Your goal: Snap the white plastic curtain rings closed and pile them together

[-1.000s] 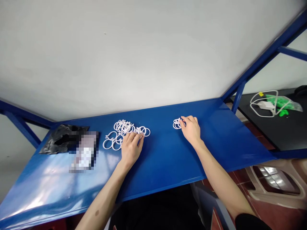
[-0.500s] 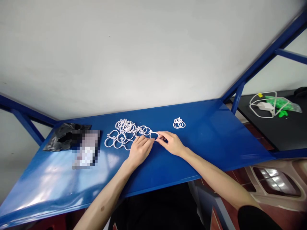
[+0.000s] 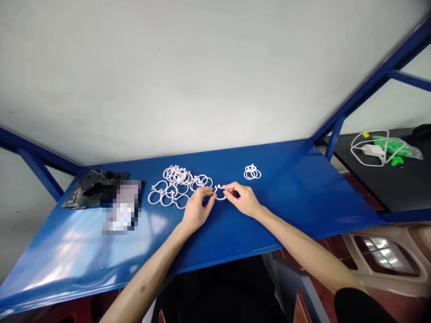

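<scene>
A white shower curtain ring (image 3: pixel 220 198) is held over the blue table between my two hands, with a gap at its top. The thumb and fingertips of my left hand (image 3: pixel 196 210) pinch its left side. My right hand (image 3: pixel 245 200) grips the right side between thumb and fingers. Left of my hands lies a spread of loose white rings (image 3: pixel 167 198), with a denser heap of rings (image 3: pixel 177 174) behind them. A small group of rings (image 3: pixel 252 172) sits apart, beyond my right hand.
On the blue table (image 3: pixel 296 188), a crumpled black bag (image 3: pixel 84 190) and a blurred-out packet (image 3: pixel 124 208) lie at the left. Blue frame bars (image 3: pixel 333 139) rise at both sides. A black table (image 3: pixel 397 188) at right bears a white cable (image 3: pixel 362 162) and green bag (image 3: pixel 387 144).
The ring between my hands has turned, and its gap now shows at the top. My left fingers have lifted and uncurled somewhat. The other rings stay in place.
</scene>
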A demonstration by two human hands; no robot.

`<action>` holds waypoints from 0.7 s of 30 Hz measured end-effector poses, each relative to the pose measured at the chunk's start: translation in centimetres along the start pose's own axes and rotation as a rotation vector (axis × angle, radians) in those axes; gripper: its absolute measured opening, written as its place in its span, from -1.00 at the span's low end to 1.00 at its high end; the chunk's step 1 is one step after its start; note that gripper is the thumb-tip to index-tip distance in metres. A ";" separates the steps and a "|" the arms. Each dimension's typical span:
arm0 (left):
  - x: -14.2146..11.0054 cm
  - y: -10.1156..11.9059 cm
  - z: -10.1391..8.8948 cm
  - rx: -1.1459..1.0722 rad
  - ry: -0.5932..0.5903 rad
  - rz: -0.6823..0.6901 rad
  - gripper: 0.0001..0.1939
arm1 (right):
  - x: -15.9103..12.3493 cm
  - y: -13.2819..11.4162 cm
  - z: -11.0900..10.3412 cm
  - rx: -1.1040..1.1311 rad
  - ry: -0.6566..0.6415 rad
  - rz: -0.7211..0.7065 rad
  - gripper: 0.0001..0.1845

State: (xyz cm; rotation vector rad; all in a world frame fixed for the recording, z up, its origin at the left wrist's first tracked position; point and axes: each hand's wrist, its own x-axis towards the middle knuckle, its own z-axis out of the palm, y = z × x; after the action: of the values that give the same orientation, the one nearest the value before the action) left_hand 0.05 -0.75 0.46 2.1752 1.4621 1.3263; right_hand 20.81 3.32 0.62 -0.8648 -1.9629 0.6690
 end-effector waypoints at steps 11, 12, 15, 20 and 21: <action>-0.1 0.5 -0.2 -0.224 -0.082 -0.291 -0.78 | -0.1 -0.7 0.2 -0.084 -0.086 -0.150 -0.83; -0.2 0.5 -0.1 -0.230 -0.070 -0.293 -0.79 | -0.1 -0.8 0.2 -0.096 -0.095 -0.158 -0.82; -0.5 0.5 0.0 -0.243 -0.036 -0.283 -0.80 | -0.3 -1.0 0.3 -0.125 -0.110 -0.187 -0.80; -0.5 0.6 -0.2 -0.220 -0.046 -0.217 -0.83 | -0.5 -1.0 0.4 -0.123 -0.121 -0.211 -0.80; -0.4 0.7 -0.2 -0.206 -0.056 -0.203 -0.83 | -0.4 -1.0 0.4 -0.130 -0.127 -0.211 -0.79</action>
State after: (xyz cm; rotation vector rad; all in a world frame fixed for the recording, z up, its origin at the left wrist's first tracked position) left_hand 0.30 -1.46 0.78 1.8672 1.4133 1.2740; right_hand 20.31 2.35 0.98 -0.6933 -2.1948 0.4873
